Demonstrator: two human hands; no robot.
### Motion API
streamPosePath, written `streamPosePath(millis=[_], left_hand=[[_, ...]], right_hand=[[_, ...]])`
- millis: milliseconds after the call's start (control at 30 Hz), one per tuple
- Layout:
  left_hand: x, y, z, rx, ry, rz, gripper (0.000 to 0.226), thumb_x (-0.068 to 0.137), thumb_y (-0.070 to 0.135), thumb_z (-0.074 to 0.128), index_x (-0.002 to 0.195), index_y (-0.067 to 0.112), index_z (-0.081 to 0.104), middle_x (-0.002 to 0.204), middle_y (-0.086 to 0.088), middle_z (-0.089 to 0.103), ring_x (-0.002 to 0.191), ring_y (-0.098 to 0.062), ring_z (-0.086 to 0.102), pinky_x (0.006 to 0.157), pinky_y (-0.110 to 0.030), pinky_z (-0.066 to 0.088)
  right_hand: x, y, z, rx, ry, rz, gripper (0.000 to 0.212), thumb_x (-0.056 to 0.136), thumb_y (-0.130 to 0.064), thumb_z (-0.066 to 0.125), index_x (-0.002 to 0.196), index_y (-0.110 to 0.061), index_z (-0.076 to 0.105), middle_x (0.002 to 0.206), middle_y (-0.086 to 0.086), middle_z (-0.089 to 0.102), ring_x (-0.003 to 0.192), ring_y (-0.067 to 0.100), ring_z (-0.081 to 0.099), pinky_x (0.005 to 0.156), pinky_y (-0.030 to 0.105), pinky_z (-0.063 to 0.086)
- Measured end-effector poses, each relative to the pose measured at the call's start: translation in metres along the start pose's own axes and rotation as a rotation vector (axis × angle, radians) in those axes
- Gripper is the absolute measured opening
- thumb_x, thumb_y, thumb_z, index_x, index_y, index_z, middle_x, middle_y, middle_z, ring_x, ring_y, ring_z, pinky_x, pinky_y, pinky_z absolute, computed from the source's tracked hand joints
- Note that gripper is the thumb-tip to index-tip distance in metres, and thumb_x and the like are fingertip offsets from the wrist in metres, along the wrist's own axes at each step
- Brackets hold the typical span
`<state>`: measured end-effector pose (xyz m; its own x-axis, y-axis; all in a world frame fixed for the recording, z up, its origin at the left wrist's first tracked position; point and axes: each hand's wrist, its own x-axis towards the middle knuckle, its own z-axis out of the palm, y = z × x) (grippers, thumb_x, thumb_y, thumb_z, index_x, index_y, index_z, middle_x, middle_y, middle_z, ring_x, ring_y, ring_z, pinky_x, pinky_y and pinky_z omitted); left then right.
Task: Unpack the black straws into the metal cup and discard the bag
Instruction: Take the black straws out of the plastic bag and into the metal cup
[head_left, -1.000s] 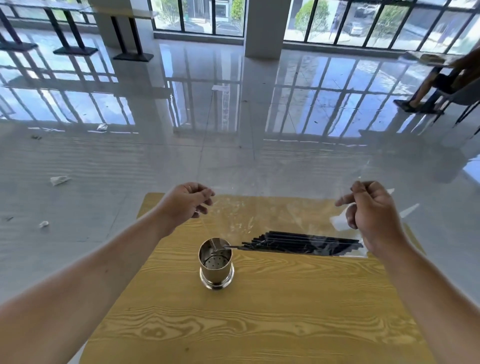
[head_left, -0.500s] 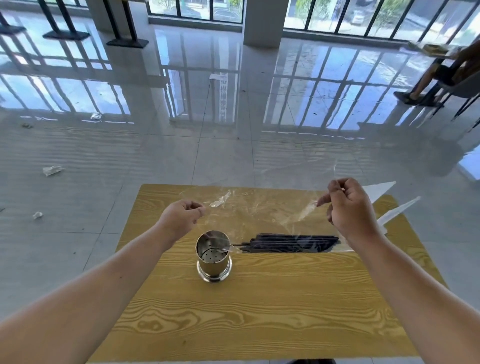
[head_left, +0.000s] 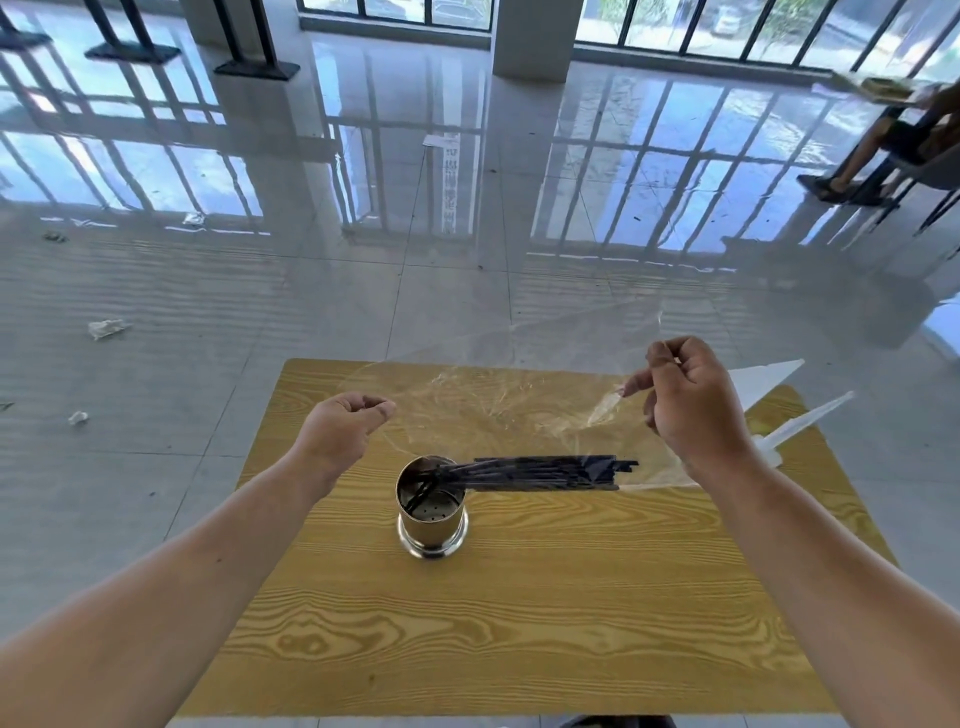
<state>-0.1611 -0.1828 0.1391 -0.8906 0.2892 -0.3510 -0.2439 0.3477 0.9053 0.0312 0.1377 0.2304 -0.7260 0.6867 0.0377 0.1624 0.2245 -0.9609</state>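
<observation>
Black straws (head_left: 540, 472) lie mostly in the clear plastic bag (head_left: 498, 400), their leading ends just tipping into the metal cup (head_left: 432, 506) on the table (head_left: 519, 623); most remain to slide in, and the bag isn't discarded. My left hand (head_left: 340, 434) and right hand (head_left: 691, 400) each pinch a bag edge, raised apart above the table.

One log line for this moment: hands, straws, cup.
left hand: pinching bag | right hand: pinching bag | straws: tips entering cup | bag: not discarded
</observation>
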Motion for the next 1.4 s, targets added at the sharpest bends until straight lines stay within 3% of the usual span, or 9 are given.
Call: streamPosePath(millis=[400,467,533,567,633,700,800,933,1400], left_hand=[[0.000,-0.003,-0.008,0.039,-0.022,-0.038,0.015,0.097,0.032,0.076,0.095,0.018,0.081,0.072,0.006,0.063,0.066,-0.014,0.052,0.068,-0.033,0.047],[0.000,-0.004,-0.009,0.046,-0.035,-0.036,0.014,0.098,0.031,0.075,0.097,0.018,0.080,0.094,-0.002,0.076,0.085,-0.024,0.067,0.085,-0.042,0.055],[-0.001,-0.005,-0.010,0.061,-0.043,-0.040,0.016,0.099,0.032,0.074,0.102,0.017,0.079,0.122,-0.006,0.069,0.119,-0.032,0.062,0.109,-0.055,0.048],[-0.001,-0.006,-0.011,0.066,-0.049,-0.045,0.017,0.099,0.032,0.073,0.104,0.017,0.079,0.125,-0.004,0.065,0.120,-0.032,0.062,0.112,-0.056,0.046],[0.000,-0.007,-0.012,0.070,-0.054,-0.066,0.017,0.098,0.033,0.074,0.104,0.018,0.080,0.117,-0.003,0.070,0.087,-0.022,0.067,0.101,-0.052,0.052],[0.001,-0.009,-0.012,0.073,-0.038,-0.084,0.016,0.097,0.034,0.075,0.103,0.020,0.081,0.095,-0.005,0.073,0.069,-0.013,0.056,0.089,-0.044,0.052],[0.003,-0.014,-0.013,0.062,-0.020,-0.100,0.015,0.097,0.033,0.075,0.101,0.020,0.081,0.088,0.002,0.064,0.068,-0.014,0.052,0.076,-0.033,0.049],[0.002,-0.022,-0.014,0.084,-0.016,-0.129,0.018,0.097,0.033,0.075,0.101,0.016,0.080,0.086,-0.007,0.056,0.071,-0.022,0.044,0.061,-0.029,0.046],[-0.002,-0.033,-0.012,0.035,-0.007,-0.160,0.017,0.102,0.027,0.069,0.106,0.014,0.079,0.093,-0.001,0.065,0.076,-0.017,0.057,0.065,-0.031,0.050]], right_hand=[[0.004,-0.028,0.011,-0.104,-0.097,-0.063,0.019,0.114,-0.027,0.049,0.098,-0.019,0.054,0.076,0.003,0.079,0.052,0.028,0.044,0.046,0.034,0.036],[0.005,-0.032,0.011,-0.111,-0.109,-0.062,0.019,0.114,-0.027,0.049,0.098,-0.019,0.053,0.076,0.003,0.080,0.054,0.030,0.043,0.047,0.038,0.037],[0.005,-0.035,0.013,-0.126,-0.116,-0.068,0.019,0.114,-0.028,0.049,0.097,-0.019,0.053,0.076,0.003,0.080,0.054,0.032,0.043,0.051,0.044,0.038],[0.005,-0.037,0.014,-0.138,-0.120,-0.075,0.020,0.114,-0.029,0.049,0.097,-0.020,0.053,0.077,0.002,0.080,0.054,0.032,0.043,0.053,0.045,0.040],[0.006,-0.042,0.017,-0.164,-0.126,-0.092,0.020,0.113,-0.030,0.049,0.096,-0.021,0.053,0.077,0.001,0.081,0.053,0.032,0.044,0.053,0.046,0.042],[0.007,-0.045,0.021,-0.193,-0.123,-0.112,0.020,0.113,-0.031,0.050,0.094,-0.024,0.053,0.077,0.000,0.081,0.050,0.028,0.046,0.054,0.044,0.043],[0.009,-0.053,0.028,-0.240,-0.127,-0.141,0.020,0.112,-0.031,0.050,0.094,-0.025,0.054,0.077,-0.001,0.081,0.046,0.023,0.046,0.053,0.037,0.043],[0.013,-0.066,0.041,-0.310,-0.150,-0.175,0.021,0.112,-0.031,0.050,0.092,-0.029,0.053,0.075,-0.004,0.081,0.038,0.009,0.040,0.051,0.038,0.043],[0.011,-0.090,0.062,-0.407,-0.175,-0.258,0.022,0.112,-0.033,0.050,0.092,-0.027,0.054,0.076,-0.002,0.079,0.043,-0.006,0.054,0.051,0.025,0.032]])
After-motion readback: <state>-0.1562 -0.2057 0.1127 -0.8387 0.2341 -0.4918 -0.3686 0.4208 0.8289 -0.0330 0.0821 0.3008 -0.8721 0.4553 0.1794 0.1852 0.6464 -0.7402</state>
